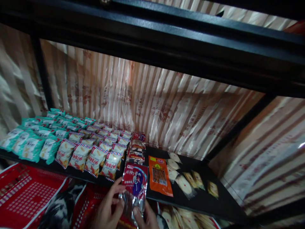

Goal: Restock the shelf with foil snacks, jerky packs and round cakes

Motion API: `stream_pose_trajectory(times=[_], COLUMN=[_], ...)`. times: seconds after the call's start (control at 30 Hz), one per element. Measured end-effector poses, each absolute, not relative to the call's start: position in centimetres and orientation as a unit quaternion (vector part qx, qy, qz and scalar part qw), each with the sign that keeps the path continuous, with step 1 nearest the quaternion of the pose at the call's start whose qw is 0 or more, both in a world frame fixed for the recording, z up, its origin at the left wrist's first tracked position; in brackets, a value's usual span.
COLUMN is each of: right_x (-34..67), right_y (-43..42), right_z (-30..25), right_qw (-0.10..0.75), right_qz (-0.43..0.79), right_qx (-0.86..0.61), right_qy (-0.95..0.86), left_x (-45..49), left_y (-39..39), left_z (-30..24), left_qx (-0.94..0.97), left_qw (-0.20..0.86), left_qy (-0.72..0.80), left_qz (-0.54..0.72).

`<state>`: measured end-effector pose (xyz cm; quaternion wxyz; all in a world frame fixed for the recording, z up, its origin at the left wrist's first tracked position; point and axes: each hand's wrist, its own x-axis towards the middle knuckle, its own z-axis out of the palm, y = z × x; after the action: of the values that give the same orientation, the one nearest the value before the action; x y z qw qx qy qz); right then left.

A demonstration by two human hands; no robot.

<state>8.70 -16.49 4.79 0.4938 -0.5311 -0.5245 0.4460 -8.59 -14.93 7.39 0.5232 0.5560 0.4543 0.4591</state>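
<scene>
Both hands hold a dark red snack packet (135,179) with a purple figure on it, upright at the shelf's front edge. My left hand (111,203) grips its left side, thumb in front. From the lower right, my right hand (145,217) closes on it, with the thumb pressed on its shiny clear lower part. Right behind it, a row of similar red packets (138,140) runs back along the shelf. To the right lies an orange packet (160,175) with brown strips showing in its window. Striped-edge snack bags (94,160) stand in rows to the left.
Teal snack bags (30,148) fill the shelf's left end. White oval packs (184,185) and small yellow packs (212,188) lie on the black shelf (207,205) at right. Red baskets (30,190) are below. A dark beam (152,41) crosses overhead; striped sheeting (152,101) hangs behind.
</scene>
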Motion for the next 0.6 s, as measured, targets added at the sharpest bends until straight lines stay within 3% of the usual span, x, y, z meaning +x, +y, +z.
stream_pose_trajectory(times=[0.1, 0.27, 0.6], right_x=[10.0, 11.7, 15.8], right_y=[-14.8, -11.1, -0.2], right_z=[7.8, 10.3, 12.9], right_qw=[0.462, 0.501, 0.551], right_qz=[0.491, 0.501, 0.417], right_qx=[-0.527, -0.521, -0.551], right_qy=[-0.517, -0.475, -0.468], left_x=[-7.8, -6.0, -1.2], left_y=[-13.7, -11.0, -3.1], left_z=[8.3, 8.9, 11.0], left_qx=[0.652, 0.799, 0.827], left_qw=[0.407, 0.228, 0.225], left_qy=[0.454, 0.38, 0.39], left_qz=[0.451, 0.407, 0.335])
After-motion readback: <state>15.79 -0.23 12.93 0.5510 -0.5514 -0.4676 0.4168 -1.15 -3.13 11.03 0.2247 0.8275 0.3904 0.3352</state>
